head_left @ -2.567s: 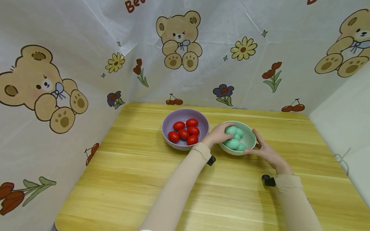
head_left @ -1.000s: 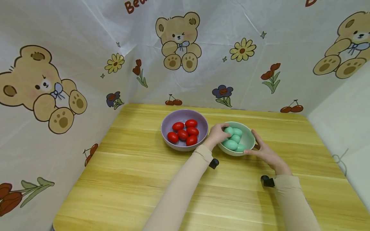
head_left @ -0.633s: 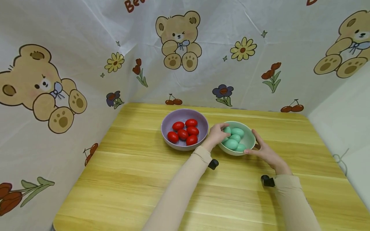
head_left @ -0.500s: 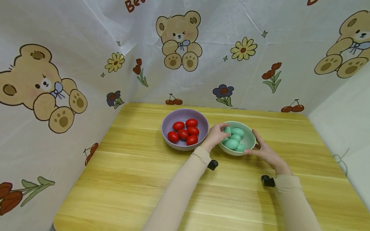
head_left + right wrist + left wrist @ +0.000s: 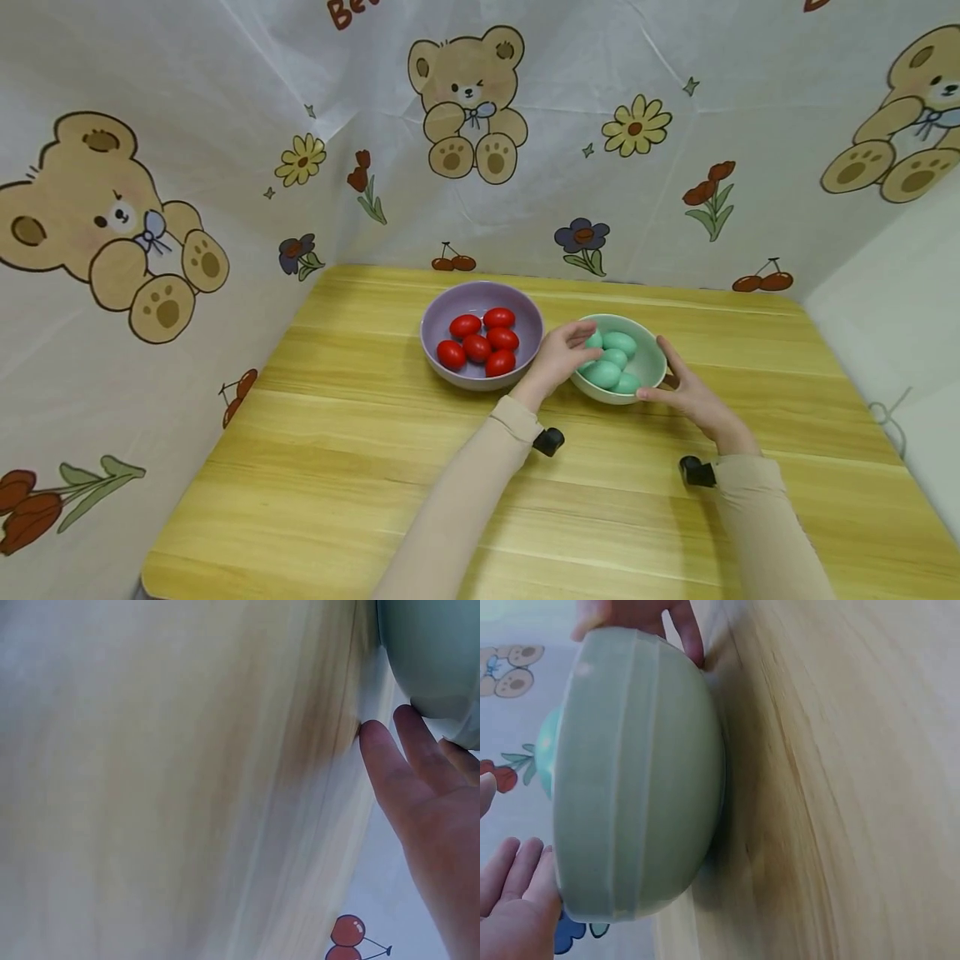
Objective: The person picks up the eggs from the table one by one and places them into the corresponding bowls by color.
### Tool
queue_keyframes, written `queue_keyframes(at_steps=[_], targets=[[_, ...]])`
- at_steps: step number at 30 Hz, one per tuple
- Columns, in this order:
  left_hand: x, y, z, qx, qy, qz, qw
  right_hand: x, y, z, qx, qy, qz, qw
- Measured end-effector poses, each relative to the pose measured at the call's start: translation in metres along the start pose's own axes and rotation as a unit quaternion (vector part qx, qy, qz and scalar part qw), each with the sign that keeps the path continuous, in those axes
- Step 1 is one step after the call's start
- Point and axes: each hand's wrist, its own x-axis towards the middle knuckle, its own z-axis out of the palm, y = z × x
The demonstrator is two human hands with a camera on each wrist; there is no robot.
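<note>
In the head view, a pale green bowl (image 5: 645, 360) holds several mint-green eggs (image 5: 602, 374). My left hand (image 5: 557, 357) hovers at the bowl's left rim, its fingers loosely extended and thumb apart; nothing shows in its grasp. The left wrist view confirms straight fingers beside the rim of the bowl (image 5: 645, 780), with one egg (image 5: 546, 750) peeking above. My right hand (image 5: 697, 402) holds the bowl's right side, thumb on the near rim and fingers on the far side. In the right wrist view, fingertips of the right hand (image 5: 442, 817) reach under the bowl's wall.
A larger purple bowl (image 5: 465, 381) stands left of the green bowl, containing several red eggs (image 5: 477, 348). Both are on a wooden table (image 5: 337, 467). A bear-printed cloth (image 5: 525, 225) hangs behind and at the left. A cord (image 5: 891, 421) lies at the right.
My left hand has let go of a mint-green egg in the green bowl's left part and drawn slightly back to the left, fingers spreading. The right hand stays on the bowl.
</note>
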Motion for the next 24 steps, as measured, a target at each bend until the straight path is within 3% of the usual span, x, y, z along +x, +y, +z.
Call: queue_keyframes(at_steps=[5, 8, 12, 15, 19, 24], targets=[[-0.022, 0.024, -0.008, 0.018, -0.018, 0.002, 0.9997, 0.002, 0.000, 0.001, 0.010, 0.000, -0.004, 1.000], [-0.036, 0.038, -0.012, 0.041, -0.008, 0.010, 0.9991, 0.004, 0.000, 0.002, 0.013, 0.001, -0.010, 1.000], [-0.043, 0.030, -0.022, 0.050, 0.015, 0.023, 0.9984, 0.004, 0.000, 0.001, 0.004, 0.002, -0.014, 1.000], [-0.053, 0.033, -0.033, 0.061, 0.018, 0.036, 0.9973, 0.002, -0.002, 0.001, -0.010, 0.004, -0.011, 1.000], [-0.076, 0.057, -0.050, 0.116, 0.021, 0.075, 0.9902, -0.004, -0.007, -0.002, -0.036, 0.011, -0.004, 0.999], [-0.096, 0.064, -0.084, 0.172, 0.065, 0.110, 0.9768, -0.008, -0.013, -0.006, -0.082, 0.015, 0.003, 0.997]])
